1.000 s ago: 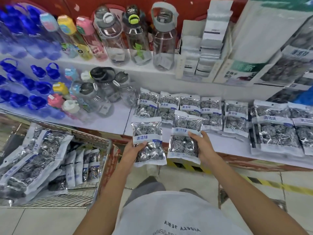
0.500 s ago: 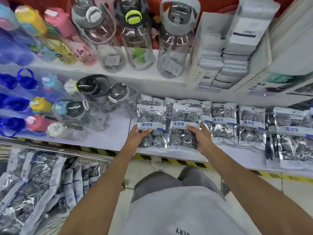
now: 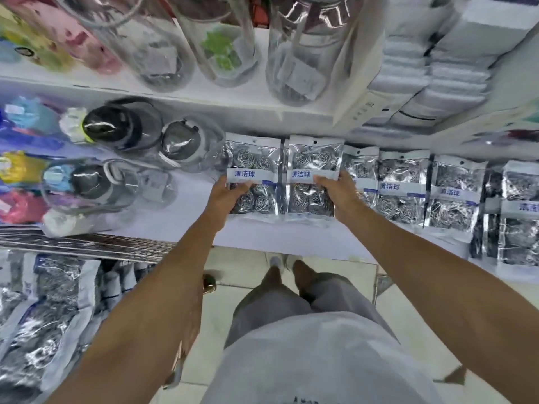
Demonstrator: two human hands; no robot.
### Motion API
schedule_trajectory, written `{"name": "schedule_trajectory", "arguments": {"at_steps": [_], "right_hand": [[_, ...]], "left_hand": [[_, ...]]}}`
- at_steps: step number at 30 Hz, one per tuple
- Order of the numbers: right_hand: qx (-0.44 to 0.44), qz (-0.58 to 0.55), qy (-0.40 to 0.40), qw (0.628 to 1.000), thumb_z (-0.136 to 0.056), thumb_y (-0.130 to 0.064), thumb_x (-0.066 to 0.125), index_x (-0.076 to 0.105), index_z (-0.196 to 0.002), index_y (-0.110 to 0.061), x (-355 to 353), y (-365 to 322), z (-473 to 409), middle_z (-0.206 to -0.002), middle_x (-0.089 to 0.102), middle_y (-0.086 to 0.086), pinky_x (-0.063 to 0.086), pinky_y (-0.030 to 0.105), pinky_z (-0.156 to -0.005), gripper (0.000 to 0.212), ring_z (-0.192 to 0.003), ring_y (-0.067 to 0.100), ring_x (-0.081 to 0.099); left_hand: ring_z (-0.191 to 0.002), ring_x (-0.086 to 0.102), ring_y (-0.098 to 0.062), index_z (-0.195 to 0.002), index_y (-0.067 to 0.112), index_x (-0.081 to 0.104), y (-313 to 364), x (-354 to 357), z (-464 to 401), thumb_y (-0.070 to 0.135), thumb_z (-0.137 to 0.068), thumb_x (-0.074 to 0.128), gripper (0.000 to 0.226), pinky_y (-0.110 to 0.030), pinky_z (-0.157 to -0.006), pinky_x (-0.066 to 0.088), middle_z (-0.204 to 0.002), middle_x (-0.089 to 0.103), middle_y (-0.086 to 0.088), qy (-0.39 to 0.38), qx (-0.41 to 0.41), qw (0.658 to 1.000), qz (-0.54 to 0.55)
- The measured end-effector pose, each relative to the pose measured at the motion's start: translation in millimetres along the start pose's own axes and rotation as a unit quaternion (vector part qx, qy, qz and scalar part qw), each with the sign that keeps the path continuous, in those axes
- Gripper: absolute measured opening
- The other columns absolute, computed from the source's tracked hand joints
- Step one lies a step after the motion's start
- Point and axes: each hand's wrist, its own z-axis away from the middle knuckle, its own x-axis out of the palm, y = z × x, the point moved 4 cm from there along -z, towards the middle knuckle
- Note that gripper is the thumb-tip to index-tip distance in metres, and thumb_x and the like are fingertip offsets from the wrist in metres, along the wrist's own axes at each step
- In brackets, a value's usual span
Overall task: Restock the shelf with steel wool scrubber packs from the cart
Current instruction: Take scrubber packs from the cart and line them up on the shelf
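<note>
Two hands each grip a scrubber pack [image 3: 253, 174] on the white shelf [image 3: 180, 225].

Bottle tops [image 3: 210, 30] cut off above, cart packs [image 3: 43, 316] blurred and cropped left, rightmost pack [image 3: 522, 211] cropped.

Two scrubber packs [image 3: 253, 173] [image 3: 313, 174] lie side by side on the shelf [image 3: 180, 217], bottles [image 3: 180, 147] at their nine o'clock, more packs [image 3: 404, 186] at three. The cart [image 3: 96, 246] sits at seven o'clock, packs [image 3: 49, 310] inside.
</note>
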Motion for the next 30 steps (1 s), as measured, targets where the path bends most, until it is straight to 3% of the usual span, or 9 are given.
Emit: {"name": "schedule_trajectory", "arguments": {"at_steps": [2, 5, 10, 15, 17, 20, 23, 28, 30], "right_hand": [[-0.01, 0.013, 0.02, 1.0, -0.088, -0.016, 0.081, 0.051, -0.133, -0.009, 4.7, -2.0, -4.8, -0.125, 0.068, 0.009, 0.049, 0.048, -0.108, 0.054, -0.114, 0.028, 0.063], [-0.021, 0.037, 0.032, 0.999, -0.089, -0.019, 0.08, 0.038, -0.148, -0.011, 12.0, -4.5, -4.6, -0.142, 0.057, 0.011, 0.047, 0.042, -0.101, 0.073, -0.121, 0.029, 0.058], [-0.027, 0.072, 0.023, 0.997, -0.09, -0.023, 0.081, 0.027, -0.159, -0.011, 17.1, -2.3, -5.3, -0.155, 0.045, 0.013, 0.04, 0.041, -0.108, 0.088, -0.137, 0.033, 0.049], [-0.033, 0.094, 0.025, 0.995, -0.092, -0.027, 0.079, 0.028, -0.158, -0.012, 19.3, -6.2, 0.1, -0.153, 0.047, 0.013, 0.045, 0.03, -0.087, 0.086, -0.101, 0.019, 0.056], [-0.034, 0.088, 0.029, 0.995, -0.093, -0.028, 0.078, 0.025, -0.16, -0.014, 17.5, -5.1, 5.9, -0.155, 0.046, 0.012, 0.04, 0.031, -0.085, 0.087, -0.109, 0.018, 0.055], [-0.055, 0.107, 0.03, 0.992, -0.095, -0.025, 0.075, 0.032, -0.155, -0.013, 10.7, -1.4, 18.5, -0.139, 0.059, 0.011, 0.044, 0.023, -0.081, 0.075, -0.097, 0.014, 0.058], [-0.088, 0.151, 0.03, 0.984, -0.097, -0.019, 0.071, 0.04, -0.147, -0.011, 0.7, 1.6, 34.5, -0.094, 0.064, 0.002, 0.045, 0.019, -0.048, 0.059, -0.065, 0.011, 0.055], [-0.201, 0.313, -0.003, 0.928, -0.105, -0.024, 0.057, 0.051, -0.142, -0.006, -2.9, -3.4, 69.9, -0.118, 0.063, 0.005, 0.045, 0.025, -0.059, 0.042, -0.069, 0.013, 0.061], [-0.272, 0.381, -0.03, 0.883, -0.106, -0.023, 0.055, 0.062, -0.127, -0.008, 1.1, -5.5, 88.8, -0.106, 0.066, 0.001, 0.048, 0.024, -0.061, 0.027, -0.066, 0.01, 0.063]], "left_hand": [[-0.099, 0.067, 0.004, -0.128, 0.022, 0.066, 2.7, -2.1, -2.0, 0.028, -0.086, 0.084, 0.046, -0.022, -0.089, 0.05, -0.113, 0.075, 0.014, 0.014, 0.016, 1.0, -0.006], [-0.119, 0.066, -0.023, -0.136, 0.018, 0.062, 5.8, -2.6, -2.3, 0.033, -0.088, 0.082, 0.054, -0.043, -0.107, 0.052, -0.13, 0.07, -0.002, 0.041, 0.03, 0.998, -0.03], [-0.122, 0.063, -0.028, -0.137, 0.02, 0.058, 6.1, -3.9, -4.3, 0.055, -0.089, 0.075, 0.061, -0.047, -0.105, 0.052, -0.131, 0.067, -0.002, 0.056, 0.045, 0.99, -0.123], [-0.125, 0.059, -0.028, -0.139, 0.021, 0.055, 3.3, -5.4, -3.5, 0.062, -0.09, 0.07, 0.065, -0.04, -0.104, 0.05, -0.134, 0.064, -0.002, 0.058, 0.036, 0.986, -0.151], [-0.122, 0.06, -0.029, -0.136, 0.021, 0.054, 3.8, -4.8, -0.4, 0.062, -0.091, 0.068, 0.062, -0.034, -0.094, 0.049, -0.125, 0.064, 0.0, 0.052, 0.026, 0.985, -0.16], [-0.121, 0.062, -0.032, -0.137, 0.019, 0.053, 6.7, -7.4, 9.1, 0.063, -0.091, 0.066, 0.064, -0.035, -0.096, 0.049, -0.129, 0.066, -0.008, 0.053, 0.023, 0.982, -0.179], [-0.126, 0.059, -0.037, -0.146, 0.013, 0.047, 10.2, -13.2, 27.6, 0.061, -0.095, 0.061, 0.071, -0.04, -0.103, 0.049, -0.137, 0.062, -0.017, 0.065, 0.029, 0.973, -0.219], [-0.133, 0.052, -0.039, -0.154, 0.012, 0.04, 8.3, -22.3, 74.9, 0.051, -0.105, 0.05, 0.064, -0.046, -0.107, 0.044, -0.146, 0.051, -0.019, 0.085, 0.065, 0.952, -0.287], [-0.134, 0.051, -0.038, -0.155, 0.012, 0.04, 4.8, -27.8, 99.4, 0.051, -0.106, 0.046, 0.063, -0.047, -0.109, 0.043, -0.147, 0.05, -0.018, 0.107, 0.08, 0.94, -0.313]]}}
